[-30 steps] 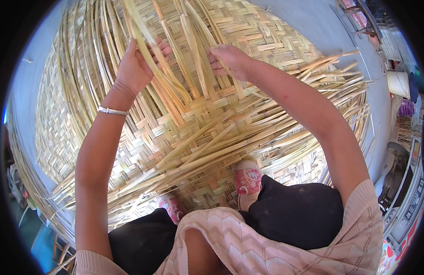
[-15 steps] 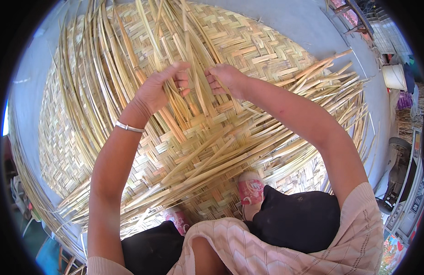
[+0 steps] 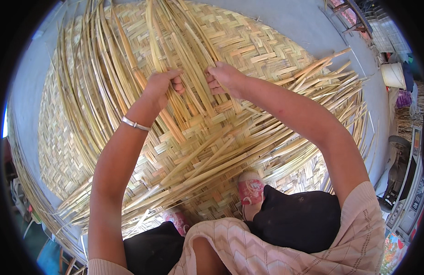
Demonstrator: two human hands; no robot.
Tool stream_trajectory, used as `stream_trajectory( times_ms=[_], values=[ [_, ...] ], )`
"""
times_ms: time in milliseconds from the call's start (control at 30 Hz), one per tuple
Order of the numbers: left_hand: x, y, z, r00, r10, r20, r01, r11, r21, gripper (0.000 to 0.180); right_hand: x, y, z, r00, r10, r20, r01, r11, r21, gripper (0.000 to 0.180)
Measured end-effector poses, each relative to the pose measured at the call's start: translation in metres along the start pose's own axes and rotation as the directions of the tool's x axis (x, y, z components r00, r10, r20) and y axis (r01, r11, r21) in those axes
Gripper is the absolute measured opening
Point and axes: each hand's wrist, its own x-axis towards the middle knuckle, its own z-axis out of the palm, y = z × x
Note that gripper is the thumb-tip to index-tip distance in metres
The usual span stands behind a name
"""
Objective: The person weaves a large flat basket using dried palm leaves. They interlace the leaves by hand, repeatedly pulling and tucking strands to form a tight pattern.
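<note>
left hand (image 3: 161, 85): closed on pale strip (image 3: 154, 43) (angled inward) | right hand (image 3: 226, 78): half-curled, grip uncertain

Nothing I can properly read tbh. Closest thing is some dark blocky marks (image 3: 418, 199) on the silver metal frame (image 3: 398, 211), way over at the R edge, approx btwn 3 & 4 o'clock. They're v small, tilted & blurry, so idk what the actual chars are.

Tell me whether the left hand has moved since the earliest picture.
Yes: judged against the woven mat, the left hand has moved rightward, closer to the right hand.
</note>
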Motion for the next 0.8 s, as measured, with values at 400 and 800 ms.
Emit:
stream_trajectory(
  times_ms=[400,800],
  values=[
    [-0.005,-0.006,-0.005,0.948,0.179,0.262,-0.105,0.956,-0.272,0.035,-0.004,-0.027,-0.006,0.936,0.151,0.319,0.021,0.879,-0.477,0.034],
    [-0.061,-0.033,-0.083,0.912,0.192,-0.363,-0.259,0.955,-0.145,0.025,0.018,-0.037,-0.022,0.954,0.013,0.298,0.267,0.406,-0.874,0.022]
  ],
)
